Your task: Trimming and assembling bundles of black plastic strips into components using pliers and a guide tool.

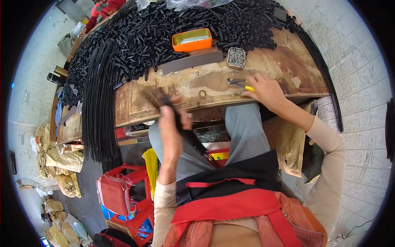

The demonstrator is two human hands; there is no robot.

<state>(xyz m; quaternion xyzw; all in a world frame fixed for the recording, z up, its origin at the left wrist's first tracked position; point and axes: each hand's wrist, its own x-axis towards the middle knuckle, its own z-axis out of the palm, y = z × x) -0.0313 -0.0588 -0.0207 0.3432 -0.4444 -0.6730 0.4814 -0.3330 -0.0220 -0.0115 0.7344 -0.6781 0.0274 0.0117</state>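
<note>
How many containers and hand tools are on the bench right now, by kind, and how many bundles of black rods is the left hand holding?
Orange rectangular tin: 1
Small square metal tin of tiny silvery parts: 1
Yellow-handled pliers, under the right hand: 1
Bundle of thin black rods, gripped in the left hand: 1
Total: 4
The small black tubes heaped on the bench are too many to count.

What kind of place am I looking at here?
Probably a small hand-assembly workshop. A worn wooden workbench carries a big heap of small black parts and bundled black rods; the right hand rests on yellow-handled pliers, and the left hand holds black strips.
</note>
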